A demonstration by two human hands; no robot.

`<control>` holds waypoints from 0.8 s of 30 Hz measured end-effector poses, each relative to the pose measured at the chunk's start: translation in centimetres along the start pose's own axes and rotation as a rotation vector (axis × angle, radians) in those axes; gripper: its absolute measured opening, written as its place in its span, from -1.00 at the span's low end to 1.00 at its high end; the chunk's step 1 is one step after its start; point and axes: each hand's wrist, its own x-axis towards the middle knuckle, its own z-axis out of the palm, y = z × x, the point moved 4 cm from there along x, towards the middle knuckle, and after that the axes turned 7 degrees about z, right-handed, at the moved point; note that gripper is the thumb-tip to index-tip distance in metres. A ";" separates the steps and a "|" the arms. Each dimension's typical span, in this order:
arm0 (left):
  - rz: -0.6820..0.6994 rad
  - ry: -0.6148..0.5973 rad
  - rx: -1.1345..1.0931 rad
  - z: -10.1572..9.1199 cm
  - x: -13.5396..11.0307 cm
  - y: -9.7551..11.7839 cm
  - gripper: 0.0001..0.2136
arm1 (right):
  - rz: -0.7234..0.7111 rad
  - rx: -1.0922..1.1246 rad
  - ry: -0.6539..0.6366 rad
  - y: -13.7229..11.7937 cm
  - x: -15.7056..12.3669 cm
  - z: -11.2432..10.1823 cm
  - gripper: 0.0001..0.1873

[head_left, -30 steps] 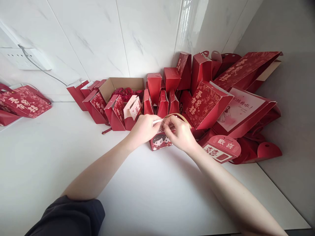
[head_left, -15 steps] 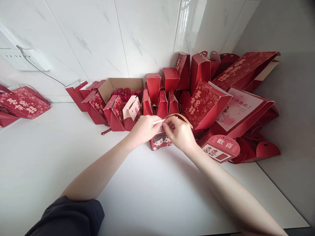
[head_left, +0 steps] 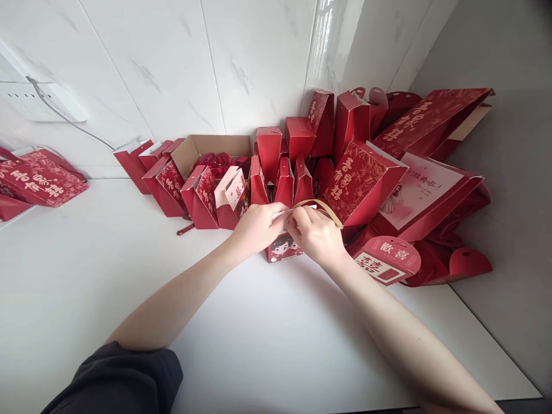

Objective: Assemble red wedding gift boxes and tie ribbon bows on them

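Observation:
A small red and white paper gift box [head_left: 280, 248] with cartoon figures on its front stands on the white table. My left hand [head_left: 259, 227] is closed on the box's pale upper edge from the left, thumb in front. At the same top edge, my right hand [head_left: 318, 234] has its fingers curled in a pinch. From them a beige-gold ribbon [head_left: 331, 213] arches behind the hand to the right. Both hands cover much of the box's top, so the ribbon's end and any hole there are hidden.
Several red gift boxes [head_left: 200, 198] stand behind my hands, around an open cardboard box [head_left: 219, 144] holding dark red ribbons [head_left: 215, 164]. Larger red bags [head_left: 357, 181] crowd the right. Another red bag [head_left: 54, 178] sits far left, below a wall socket [head_left: 41, 102] with a cable.
My right fingers have curled further at the box's top edge, and the hand has turned slightly. The ribbon's loop has shifted a little to the right. My left hand keeps its hold.

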 end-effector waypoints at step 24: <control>-0.043 -0.132 -0.007 -1.1 1.0 -1.6 -0.72 | 0.627 1.340 -0.927 5.1 0.7 -3.7 -0.69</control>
